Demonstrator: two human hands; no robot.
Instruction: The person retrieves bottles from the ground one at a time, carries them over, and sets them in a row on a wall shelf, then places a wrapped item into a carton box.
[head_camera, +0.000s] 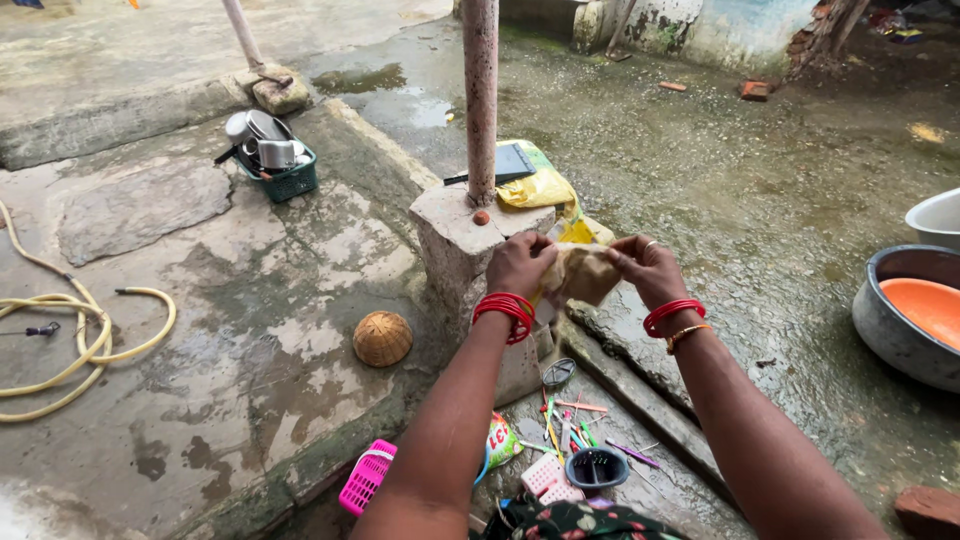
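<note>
Both hands, the left hand (520, 265) and the right hand (645, 268), grasp one brown cloth (585, 274) between them, above the edge of the stone block (455, 235). One woven basket (382, 338) lies upside down on the wet floor (250, 330), beside one yellow hose (90, 340).

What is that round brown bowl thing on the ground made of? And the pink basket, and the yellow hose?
The round basket looks like woven cane or bamboo: tan, with fine ribbed weave lines. The pink basket seems to be moulded plastic, bright with a regular grid of holes. The yellow hose looks like flexible plastic or rubber, since it bends in smooth loops.
</note>
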